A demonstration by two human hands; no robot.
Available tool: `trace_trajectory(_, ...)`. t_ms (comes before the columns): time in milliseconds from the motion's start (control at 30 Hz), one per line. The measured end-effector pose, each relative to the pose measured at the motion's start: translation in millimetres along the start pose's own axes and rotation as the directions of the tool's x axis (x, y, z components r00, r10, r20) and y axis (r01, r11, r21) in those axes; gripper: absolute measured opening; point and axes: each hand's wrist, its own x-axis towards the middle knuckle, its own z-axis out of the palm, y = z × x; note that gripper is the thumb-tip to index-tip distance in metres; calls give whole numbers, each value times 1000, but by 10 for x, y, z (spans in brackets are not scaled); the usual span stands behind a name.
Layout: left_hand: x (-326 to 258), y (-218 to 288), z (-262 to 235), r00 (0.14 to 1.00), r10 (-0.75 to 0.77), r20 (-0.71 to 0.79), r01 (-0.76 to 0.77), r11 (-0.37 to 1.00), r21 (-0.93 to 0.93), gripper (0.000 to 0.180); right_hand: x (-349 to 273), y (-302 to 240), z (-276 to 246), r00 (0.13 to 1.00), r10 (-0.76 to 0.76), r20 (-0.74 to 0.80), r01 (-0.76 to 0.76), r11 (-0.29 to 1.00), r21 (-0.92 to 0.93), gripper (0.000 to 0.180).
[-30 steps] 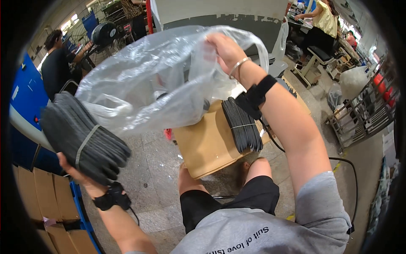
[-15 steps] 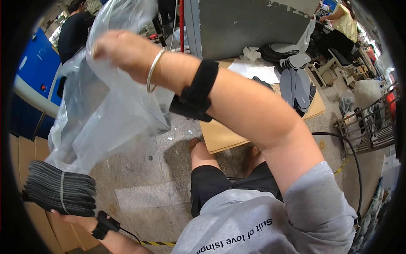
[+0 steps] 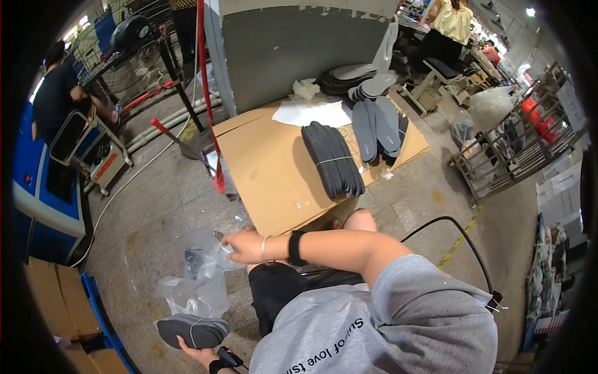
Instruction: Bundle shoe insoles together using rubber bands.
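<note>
My left hand (image 3: 198,354) is closed on a banded bundle of dark grey insoles (image 3: 177,332) at the lower left. A clear plastic bag (image 3: 205,283) reaches from the top of that bundle up toward my right hand (image 3: 245,245). The fingers of my right hand are closed at the bag's upper edge, beside my knee. Another banded insole bundle (image 3: 329,159) lies on the brown cardboard (image 3: 252,171) in front of me. Loose grey insoles (image 3: 387,124) rest to the right of it.
Behind the cardboard stands a grey metal panel (image 3: 293,62), with stacked insoles (image 3: 349,78) at its foot. A red pole (image 3: 202,81) and a floor fan (image 3: 134,34) are farther left. On the right there is a metal rack (image 3: 492,162). Other people sit and stand at the back.
My right hand has come down from high at the upper left to near my knee, lowering the bag. The insole bundle in my left hand has moved right and down. My view has shifted.
</note>
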Motion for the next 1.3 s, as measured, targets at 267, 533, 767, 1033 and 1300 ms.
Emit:
trace_trajectory(267,-195,447,273,1000,23,-3,-22,992,125,56,-916,518,-1559,658,229,-717,-707,517,-483,93)
trace_trajectory(533,-418,501,1011,972,60,229,-83,993,89,52,-1273,1012,-1916,484,442,-756,-760,640,-112,100)
trace_trajectory(767,-914,-74,2016,784,-187,591,79,976,204,60,-1490,1093,-2377,726,559,-402,343,212,915,41)
trace_trajectory(1033,-1175,-1037,2931,584,-464,667,296,886,357,69,-1490,1229,-2631,686,512,-516,567,68,821,36)
trace_trajectory(1300,-844,-1732,4026,494,-592,637,222,794,566,47,-1512,1437,-2634,669,475,-571,664,-36,747,37)
